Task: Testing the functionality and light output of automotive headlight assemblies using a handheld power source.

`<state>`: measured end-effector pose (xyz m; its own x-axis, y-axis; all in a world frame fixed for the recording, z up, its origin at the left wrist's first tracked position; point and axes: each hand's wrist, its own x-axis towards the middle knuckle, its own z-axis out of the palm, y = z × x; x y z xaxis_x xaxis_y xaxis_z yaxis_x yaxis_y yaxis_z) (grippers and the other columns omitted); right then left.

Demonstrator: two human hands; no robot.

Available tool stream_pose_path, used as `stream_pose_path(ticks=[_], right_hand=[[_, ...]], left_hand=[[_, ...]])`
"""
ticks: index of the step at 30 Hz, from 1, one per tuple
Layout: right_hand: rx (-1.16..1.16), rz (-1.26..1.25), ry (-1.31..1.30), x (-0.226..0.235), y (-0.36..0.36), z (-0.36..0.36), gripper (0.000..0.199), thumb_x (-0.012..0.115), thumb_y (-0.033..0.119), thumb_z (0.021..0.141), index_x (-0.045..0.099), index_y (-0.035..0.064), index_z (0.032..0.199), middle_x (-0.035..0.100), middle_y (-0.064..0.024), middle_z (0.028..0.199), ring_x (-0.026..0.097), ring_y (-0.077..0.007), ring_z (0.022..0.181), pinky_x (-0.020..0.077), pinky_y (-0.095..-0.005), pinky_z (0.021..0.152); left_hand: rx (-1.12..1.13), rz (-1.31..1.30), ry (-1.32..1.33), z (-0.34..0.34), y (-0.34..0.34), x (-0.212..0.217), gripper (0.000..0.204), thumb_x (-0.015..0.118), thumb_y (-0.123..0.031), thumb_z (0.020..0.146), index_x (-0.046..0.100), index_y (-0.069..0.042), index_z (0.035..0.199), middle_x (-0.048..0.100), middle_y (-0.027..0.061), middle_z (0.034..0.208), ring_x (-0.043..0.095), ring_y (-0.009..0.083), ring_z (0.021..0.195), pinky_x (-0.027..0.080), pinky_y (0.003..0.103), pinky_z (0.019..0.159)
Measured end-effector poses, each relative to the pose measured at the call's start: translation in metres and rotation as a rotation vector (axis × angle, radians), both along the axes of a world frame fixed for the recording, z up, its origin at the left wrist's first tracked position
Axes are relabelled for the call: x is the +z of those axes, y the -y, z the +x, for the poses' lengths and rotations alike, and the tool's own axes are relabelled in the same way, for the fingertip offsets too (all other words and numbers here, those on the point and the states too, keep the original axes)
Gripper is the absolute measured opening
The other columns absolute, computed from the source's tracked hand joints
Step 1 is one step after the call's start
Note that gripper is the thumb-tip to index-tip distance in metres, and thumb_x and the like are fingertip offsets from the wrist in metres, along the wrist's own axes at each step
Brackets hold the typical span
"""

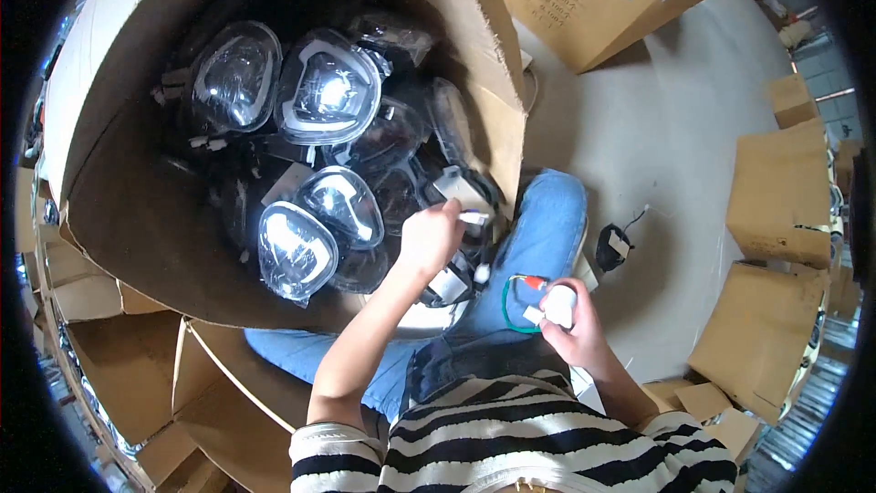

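Right hand (pixel 584 338) grips a rounded white part (pixel 558 307) beside a denim-clad leg (pixel 546 219), near a looping green wire (pixel 505 303); left hand (pixel 432 239) pinches a small white piece (pixel 474 218) over a cardboard carton (pixel 137 265) of clear-lensed lamps (pixel 328 96).

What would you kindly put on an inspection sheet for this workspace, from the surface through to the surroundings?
Surface: grey floor.
Job's things: clear-fronted lamp units jumbled in a large open carton; white object in the right hand.
Clutter: small black part with a thin wire, on the floor.
Hands: left hand over the carton, small white piece at its fingertips; right hand closed around the white object.
Cables: green cable looping beside the right hand.
Surroundings: more cardboard cartons.
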<state>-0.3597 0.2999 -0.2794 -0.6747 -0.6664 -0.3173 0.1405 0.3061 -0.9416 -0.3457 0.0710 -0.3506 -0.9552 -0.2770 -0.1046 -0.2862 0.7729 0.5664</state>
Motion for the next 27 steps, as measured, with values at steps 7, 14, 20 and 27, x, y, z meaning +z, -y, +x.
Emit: stream_pose_path(ticks=[7, 14, 20, 27], right_hand=[[-0.056, -0.037, 0.036, 0.008, 0.011, 0.006, 0.038, 0.048, -0.005, 0.065, 0.034, 0.0036, 0.099, 0.044, -0.0048, 0.082, 0.045, -0.0098, 0.076, 0.0375, -0.0222, 0.068], [0.020, -0.088, 0.067, 0.014, 0.017, 0.011, 0.038, 0.052, -0.003, 0.066, 0.036, 0.0033, 0.100, 0.047, -0.0042, 0.083, 0.047, -0.0091, 0.075, 0.0385, -0.0218, 0.068], [0.049, -0.085, 0.040, 0.018, 0.025, 0.014, 0.034, 0.048, -0.008, 0.063, 0.038, 0.0025, 0.094, 0.045, -0.0045, 0.077, 0.045, -0.0096, 0.072, 0.0374, -0.0229, 0.066], [0.075, -0.097, 0.096, 0.026, 0.029, 0.018, 0.035, 0.047, -0.009, 0.062, 0.037, 0.0019, 0.094, 0.045, -0.0053, 0.076, 0.045, -0.0107, 0.071, 0.0378, -0.0238, 0.065]], left_hand=[[0.227, 0.375, -0.424, 0.064, -0.026, 0.034, 0.008, 0.049, -0.009, 0.076, 0.054, -0.003, 0.078, 0.053, 0.0104, 0.059, 0.053, 0.0178, 0.052, 0.041, 0.025, 0.049], [0.231, 0.577, -0.320, 0.090, -0.027, 0.052, 0.012, 0.050, -0.003, 0.073, 0.057, -0.002, 0.083, 0.057, 0.0072, 0.068, 0.053, 0.0098, 0.062, 0.041, 0.022, 0.058], [0.281, 0.709, -0.189, 0.094, -0.022, 0.072, 0.015, 0.050, -0.001, 0.073, 0.056, -0.003, 0.086, 0.055, 0.0029, 0.063, 0.051, 0.0066, 0.060, 0.040, 0.019, 0.056], [0.202, 1.015, -0.437, 0.099, -0.028, 0.074, 0.027, 0.045, -0.016, 0.077, 0.051, 0.003, 0.096, 0.052, 0.0036, 0.064, 0.049, 0.0076, 0.055, 0.039, 0.019, 0.050]])
